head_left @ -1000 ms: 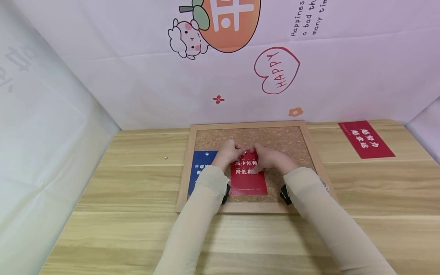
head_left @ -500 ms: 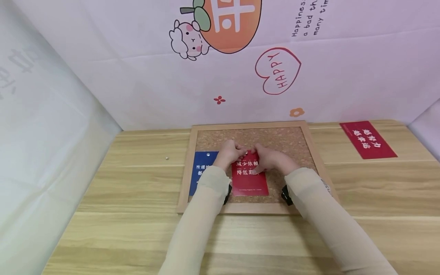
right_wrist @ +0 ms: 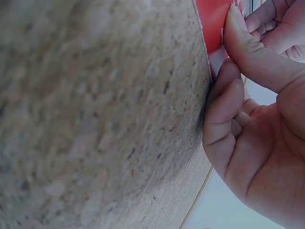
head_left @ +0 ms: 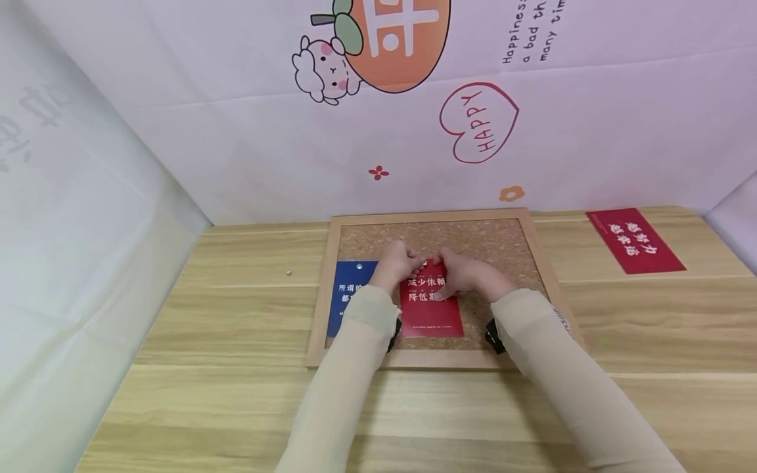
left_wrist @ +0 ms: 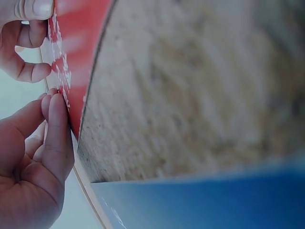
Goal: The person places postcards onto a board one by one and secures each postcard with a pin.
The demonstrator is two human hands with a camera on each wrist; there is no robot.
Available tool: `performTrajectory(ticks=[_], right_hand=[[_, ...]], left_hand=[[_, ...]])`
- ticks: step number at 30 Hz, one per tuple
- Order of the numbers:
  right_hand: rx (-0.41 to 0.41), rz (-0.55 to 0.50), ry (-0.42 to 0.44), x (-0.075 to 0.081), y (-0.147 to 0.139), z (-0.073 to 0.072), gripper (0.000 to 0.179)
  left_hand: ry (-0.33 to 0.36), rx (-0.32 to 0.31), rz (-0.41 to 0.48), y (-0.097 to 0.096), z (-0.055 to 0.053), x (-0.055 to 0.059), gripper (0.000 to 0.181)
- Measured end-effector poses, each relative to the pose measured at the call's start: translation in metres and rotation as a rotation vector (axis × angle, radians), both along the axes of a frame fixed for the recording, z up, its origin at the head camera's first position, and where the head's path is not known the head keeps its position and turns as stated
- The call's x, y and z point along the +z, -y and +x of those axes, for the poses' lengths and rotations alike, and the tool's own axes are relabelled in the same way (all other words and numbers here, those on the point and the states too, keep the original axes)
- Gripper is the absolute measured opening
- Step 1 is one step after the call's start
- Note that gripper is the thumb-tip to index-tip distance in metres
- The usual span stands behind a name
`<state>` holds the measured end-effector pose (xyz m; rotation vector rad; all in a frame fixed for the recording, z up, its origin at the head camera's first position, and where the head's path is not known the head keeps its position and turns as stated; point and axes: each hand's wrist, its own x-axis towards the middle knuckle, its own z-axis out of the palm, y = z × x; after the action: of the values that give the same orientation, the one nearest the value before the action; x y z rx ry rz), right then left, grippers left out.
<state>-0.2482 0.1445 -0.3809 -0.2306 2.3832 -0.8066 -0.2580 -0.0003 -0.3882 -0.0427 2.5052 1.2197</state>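
On the framed corkboard (head_left: 491, 243) lies a red card (head_left: 432, 318) with white writing. My left hand (head_left: 397, 264) has its thumb and fingertips pinched together at the card's top edge, around a small thumbtack (head_left: 424, 263) that the fingers mostly hide. The right hand (head_left: 467, 272) holds the card's upper right part, thumb on its face and curled fingers at its edge, as the right wrist view shows. Left of it, a blue card (head_left: 345, 289) has a silver tack (head_left: 359, 267) at its top and is partly hidden by the left arm.
A second red card (head_left: 635, 240) lies on the wooden table (head_left: 236, 394), right of the board. One loose tack (head_left: 289, 272) sits on the table to the left. Behind the board rises a printed white cloth (head_left: 266, 157). Both wrists carry black straps.
Both hands stay at the top of the red card with hardly any movement. The whole head view has shifted slightly.
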Motion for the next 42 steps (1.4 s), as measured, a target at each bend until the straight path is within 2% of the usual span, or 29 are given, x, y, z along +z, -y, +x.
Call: performTrajectory(ticks=[21, 33, 42], right_hand=[[-0.009, 0.036, 0.017, -0.0016, -0.003, -0.0027, 0.064], [-0.013, 0.026, 0.024, -0.0011, -0.0011, -0.0018, 0.064], [-0.001, 0.033, 0.01, -0.0023, -0.0004, -0.0018, 0.063]], left_hand=[[0.045, 0.023, -0.035, -0.0073, -0.0069, 0.0012, 0.02], [0.025, 0.028, -0.05, -0.0058, -0.0016, 0.0043, 0.018], [0.039, 0.035, -0.086, -0.0061, -0.004, 0.0027, 0.018]])
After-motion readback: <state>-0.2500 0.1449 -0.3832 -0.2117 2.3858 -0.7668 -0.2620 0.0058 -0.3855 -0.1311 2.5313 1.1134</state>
